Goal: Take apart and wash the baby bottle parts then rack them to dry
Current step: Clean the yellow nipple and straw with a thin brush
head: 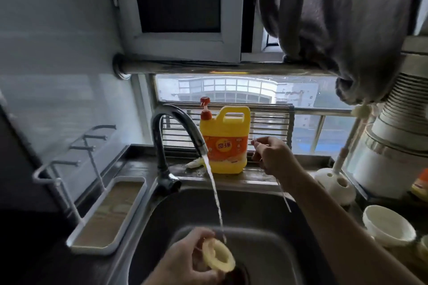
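The screw ring (pixel 225 266) of the baby bottle, a pale yellow collar, sits low over the sink (pixel 254 203) with its opening tilted up toward the camera. The left hand (pixel 183 261) grips it by the near rim with curled fingers and thumb. The stream of water (pixel 215 194) from the tap (pixel 178 122) lands only on the ring's upper far edge. The right hand (pixel 273 155) is raised well apart from the ring, just in front of the yellow detergent bottle (pixel 223 143) on the ledge. It pinches a thin clear tube (pixel 283 196) that hangs down past the wrist; whether this is a straw or a slim brush cannot be told. Judgement: the step in hand is rinsing the ring. To do it well, the ring should be turned under the stream so that water runs across the whole inner thread, where residue tends to lodge. The grip should also be shifted so that no part stays covered by the fingers. The wet ring will likely be slippery, and holding it low over the basin limits any drop. A white peg rack (pixel 76 146) with its tray (pixel 108 213) stands to the left of the sink, within reach for drying.
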